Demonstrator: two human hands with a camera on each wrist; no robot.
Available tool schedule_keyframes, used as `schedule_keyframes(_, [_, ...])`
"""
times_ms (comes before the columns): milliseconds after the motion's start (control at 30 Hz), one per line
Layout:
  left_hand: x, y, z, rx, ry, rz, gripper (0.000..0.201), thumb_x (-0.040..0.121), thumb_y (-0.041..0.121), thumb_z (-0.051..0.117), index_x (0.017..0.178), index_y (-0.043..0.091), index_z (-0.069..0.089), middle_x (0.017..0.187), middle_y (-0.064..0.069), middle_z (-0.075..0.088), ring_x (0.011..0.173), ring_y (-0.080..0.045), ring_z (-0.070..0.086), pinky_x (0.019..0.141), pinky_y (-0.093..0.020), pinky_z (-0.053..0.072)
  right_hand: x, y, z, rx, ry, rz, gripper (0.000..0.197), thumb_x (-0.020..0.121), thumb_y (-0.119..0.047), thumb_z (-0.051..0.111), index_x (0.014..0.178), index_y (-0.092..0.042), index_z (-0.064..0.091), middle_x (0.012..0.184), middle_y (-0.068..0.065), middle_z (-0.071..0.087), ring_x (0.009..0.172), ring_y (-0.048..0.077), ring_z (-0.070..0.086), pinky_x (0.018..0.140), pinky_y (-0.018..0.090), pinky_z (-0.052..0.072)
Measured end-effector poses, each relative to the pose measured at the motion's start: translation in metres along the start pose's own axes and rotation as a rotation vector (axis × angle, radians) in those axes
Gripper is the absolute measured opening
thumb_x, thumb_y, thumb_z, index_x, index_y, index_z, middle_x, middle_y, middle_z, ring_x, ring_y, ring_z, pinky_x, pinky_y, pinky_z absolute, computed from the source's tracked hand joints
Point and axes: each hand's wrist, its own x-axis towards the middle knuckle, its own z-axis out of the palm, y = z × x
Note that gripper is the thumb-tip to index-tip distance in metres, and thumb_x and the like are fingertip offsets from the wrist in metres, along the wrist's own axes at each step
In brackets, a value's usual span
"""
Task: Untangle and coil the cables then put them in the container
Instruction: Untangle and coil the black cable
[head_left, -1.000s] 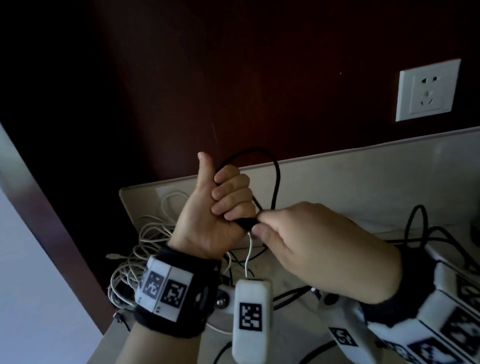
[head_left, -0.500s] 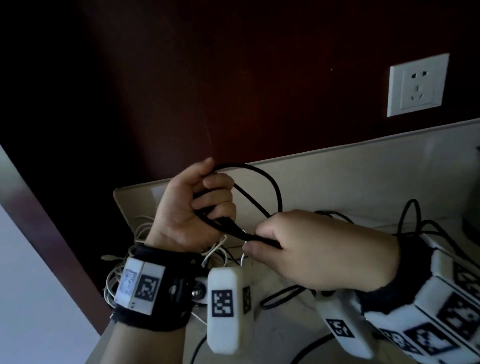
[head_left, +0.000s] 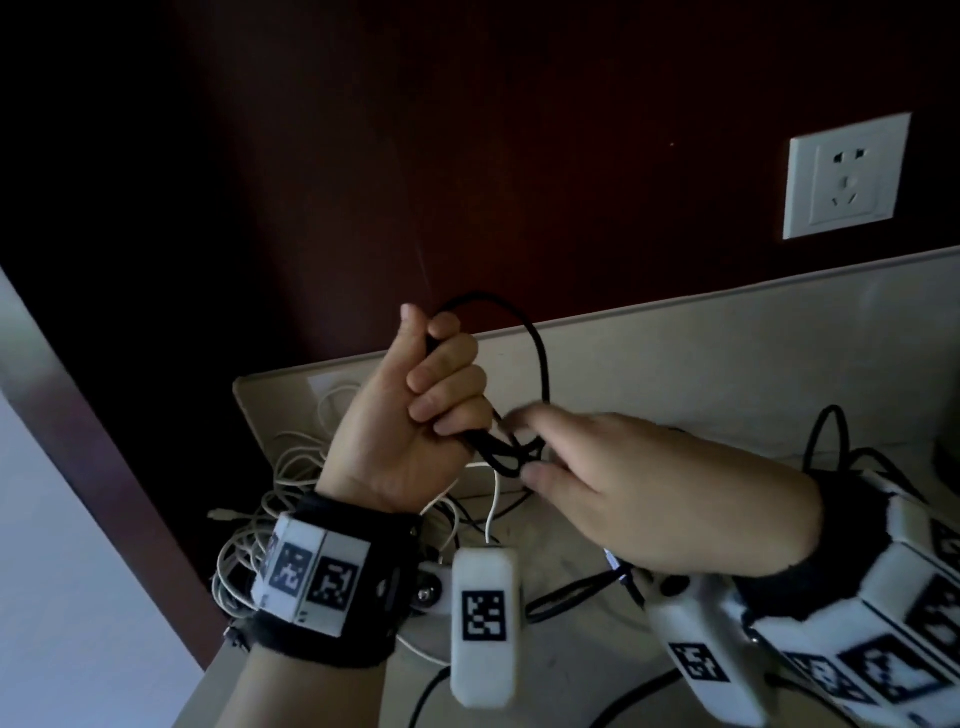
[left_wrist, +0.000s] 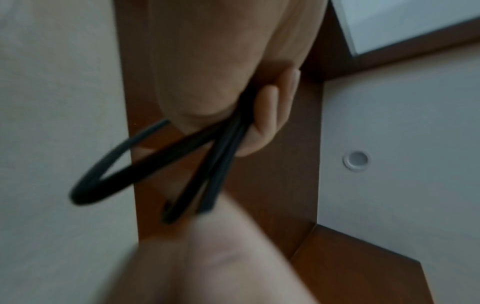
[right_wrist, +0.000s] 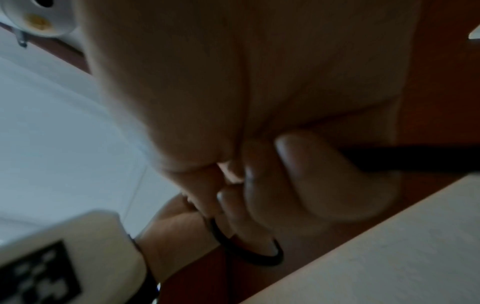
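Observation:
My left hand (head_left: 410, 415) is raised above the counter, thumb up, its fingers curled round a bundle of black cable (head_left: 540, 364) loops. One loop arches above the fist. My right hand (head_left: 618, 483) sits just to the right, blurred, and pinches the same black cable under the left fist. In the left wrist view the black cable loops (left_wrist: 145, 164) run out from under the curled fingers (left_wrist: 267, 115). The right wrist view has the black cable (right_wrist: 415, 160) passing into my curled fingers (right_wrist: 324, 174). A tangle of white cables (head_left: 291, 467) lies on the counter behind my left wrist.
A pale counter (head_left: 727, 364) with a raised back edge meets a dark red wall. A white wall socket (head_left: 847, 176) sits upper right. More black cables (head_left: 831, 431) lie at the right, behind my right wrist. No container is clearly in view.
My left hand has turned upright and lifted its thumb again. My right hand has moved left, bringing the black cable in under the left fist.

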Motion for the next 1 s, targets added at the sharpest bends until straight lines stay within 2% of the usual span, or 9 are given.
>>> schedule_keyframes(100, [0.000,0.009,-0.007,-0.153,-0.029,-0.049,0.049,0.104,0.046,0.031,0.087,0.006,0.055,0.056,-0.005,0.051,0.046,-0.008,0.034,0.048,-0.023,0.034,0.001,-0.004,-0.009,0.058,0.077,-0.104,0.027,0.103,-0.032,0.043,0.126,-0.038,0.056,0.063,-0.004,0.062,0.050,0.010,0.051,0.048,0.026,0.038])
schedule_keyframes(233, [-0.002,0.012,-0.014,-0.217,-0.045,-0.090,0.053,0.105,0.046,0.030,0.086,0.003,0.054,0.055,-0.005,0.044,0.048,-0.011,0.037,0.051,-0.028,0.036,-0.001,-0.007,-0.017,0.011,-0.029,-0.060,0.038,0.104,-0.024,0.044,0.135,-0.044,0.054,0.046,-0.042,0.045,0.052,-0.020,0.050,0.053,0.001,0.037])
schedule_keyframes(300, [-0.001,0.012,-0.016,-0.244,-0.033,-0.108,0.054,0.105,0.046,0.031,0.084,0.003,0.054,0.054,-0.010,0.052,0.045,-0.012,0.036,0.048,-0.028,0.035,-0.003,-0.007,-0.019,0.009,-0.061,-0.039,0.038,0.104,-0.027,0.045,0.136,-0.046,0.052,0.068,-0.055,0.050,0.072,-0.029,0.053,0.068,-0.003,0.040])
schedule_keyframes(367, [0.000,0.014,-0.020,-0.274,0.004,-0.101,0.052,0.105,0.044,0.032,0.085,0.002,0.055,0.054,-0.011,0.054,0.042,-0.015,0.037,0.047,-0.028,0.034,-0.005,-0.001,-0.021,0.006,-0.080,-0.032,0.037,0.102,-0.032,0.047,0.133,-0.052,0.052,0.114,-0.048,0.055,0.105,-0.019,0.055,0.091,0.004,0.043])
schedule_keyframes(433, [-0.002,0.019,-0.023,-0.294,0.014,-0.086,0.050,0.106,0.043,0.032,0.087,0.002,0.055,0.052,-0.009,0.051,0.042,-0.015,0.038,0.047,-0.028,0.033,-0.009,0.003,-0.023,-0.004,-0.137,-0.005,0.032,0.102,-0.036,0.047,0.125,-0.057,0.053,0.124,-0.040,0.056,0.114,-0.011,0.055,0.098,0.007,0.042])
schedule_keyframes(533, [-0.006,0.024,-0.023,-0.247,0.004,-0.139,0.052,0.106,0.045,0.026,0.084,0.005,0.052,0.052,0.000,0.040,0.044,-0.012,0.036,0.047,-0.027,0.027,-0.011,0.008,-0.023,0.004,-0.215,0.024,0.024,0.101,-0.041,0.045,0.111,-0.055,0.062,0.092,-0.020,0.073,0.075,0.000,0.067,0.077,0.020,0.054])
schedule_keyframes(633, [-0.010,0.030,-0.022,-0.213,-0.009,-0.167,0.057,0.105,0.047,0.024,0.078,0.005,0.051,0.052,0.003,0.038,0.043,-0.012,0.035,0.048,-0.028,0.026,-0.008,0.014,-0.026,0.007,-0.330,0.153,0.036,0.099,-0.053,0.043,0.092,-0.035,0.073,0.044,-0.006,0.043,0.038,0.007,0.037,0.042,0.020,0.034])
schedule_keyframes(800, [-0.023,0.050,-0.026,-0.093,-0.097,-0.121,0.064,0.101,0.060,0.025,0.070,0.010,0.049,0.048,0.001,0.033,0.041,-0.014,0.030,0.048,-0.028,0.025,-0.007,0.043,-0.053,0.014,-0.282,0.302,0.062,0.069,-0.085,0.036,0.080,-0.038,0.074,0.053,0.002,0.049,0.051,0.026,0.044,0.055,0.033,0.039])
schedule_keyframes(1000, [-0.010,0.005,0.014,0.585,0.015,-0.168,0.046,0.097,0.050,0.036,0.062,0.020,0.044,0.041,0.007,0.037,0.030,-0.002,0.026,0.036,-0.018,0.018,-0.001,0.036,-0.040,-0.144,-0.009,0.310,0.018,0.091,-0.041,0.059,0.082,-0.034,0.073,0.052,-0.014,0.052,0.045,0.002,0.043,0.050,0.020,0.031])
